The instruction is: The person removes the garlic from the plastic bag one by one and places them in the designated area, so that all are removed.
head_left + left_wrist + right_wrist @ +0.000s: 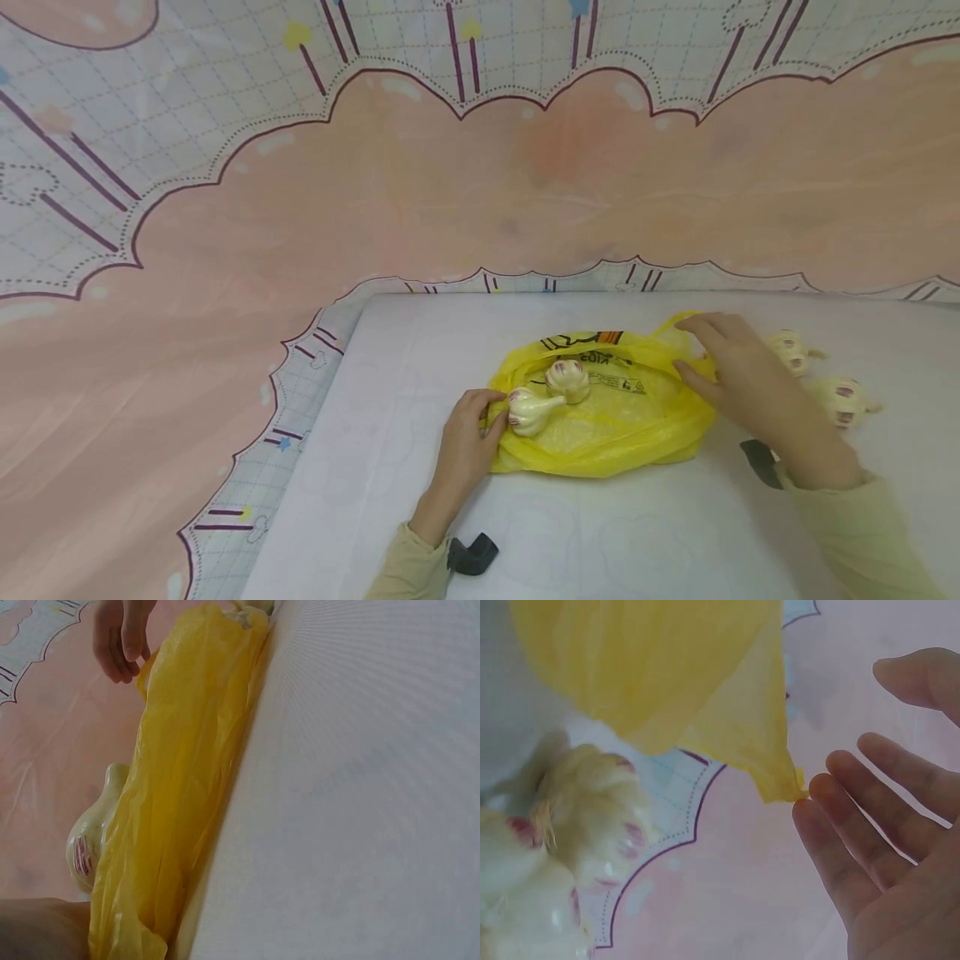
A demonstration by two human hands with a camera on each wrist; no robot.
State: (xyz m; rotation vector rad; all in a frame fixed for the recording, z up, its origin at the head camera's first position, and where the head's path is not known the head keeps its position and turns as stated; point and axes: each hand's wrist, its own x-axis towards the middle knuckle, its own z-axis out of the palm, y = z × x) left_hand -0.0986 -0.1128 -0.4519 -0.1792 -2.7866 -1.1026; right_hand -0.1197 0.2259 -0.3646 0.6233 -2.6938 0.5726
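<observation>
A yellow plastic bag (637, 425) lies spread with its mouth open upward, two garlic bulbs inside. One garlic bulb (529, 412) sits at the bag's left edge; the other garlic bulb (567, 381) lies just behind it. My left hand (467, 442) pinches the bag's left rim between thumb and fingers, close beside the nearer bulb. At the far right corner of the bag is my right hand (750, 383), its thumb apart from the fingers. In the right wrist view those fingers (862, 817) are spread, and a fingertip touches the bag's corner.
Outside the bag, to the right, two more garlic bulbs lie on the white table (360, 467): a farther garlic bulb (789, 351) and a nearer garlic bulb (843, 402), both partly behind the right forearm. A patterned pink cloth (450, 200) hangs behind the table.
</observation>
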